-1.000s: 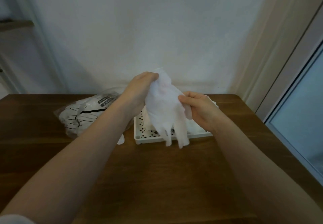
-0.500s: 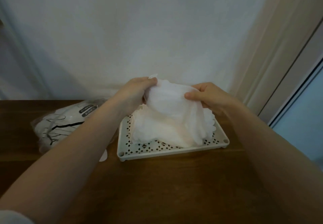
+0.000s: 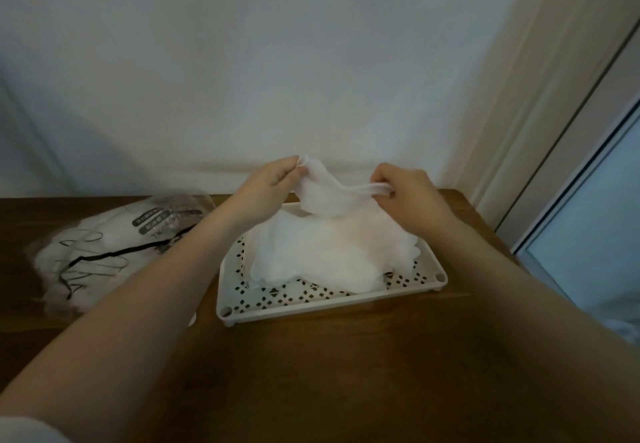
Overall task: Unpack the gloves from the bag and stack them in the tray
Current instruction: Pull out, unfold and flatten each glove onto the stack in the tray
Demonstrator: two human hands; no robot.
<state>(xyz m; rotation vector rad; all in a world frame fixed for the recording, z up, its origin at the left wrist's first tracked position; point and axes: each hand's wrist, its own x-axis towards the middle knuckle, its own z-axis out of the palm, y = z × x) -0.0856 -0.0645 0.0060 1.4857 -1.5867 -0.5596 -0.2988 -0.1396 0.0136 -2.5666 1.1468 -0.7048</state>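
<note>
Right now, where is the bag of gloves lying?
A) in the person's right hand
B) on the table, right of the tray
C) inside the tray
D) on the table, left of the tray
D: the bag lies on the table, left of the tray.

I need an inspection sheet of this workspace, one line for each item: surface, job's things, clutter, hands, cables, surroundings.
Surface: brown wooden table.
Job's things: white tray with patterned floor holds a pile of gloves; one glove held above it; printed plastic bag lies left of the tray.
Clutter: nothing seen.
Hands: left hand and right hand each pinch the held glove, stretching it.
Cables: nothing seen.
Surroundings: white wall behind; door frame to the right.
</note>
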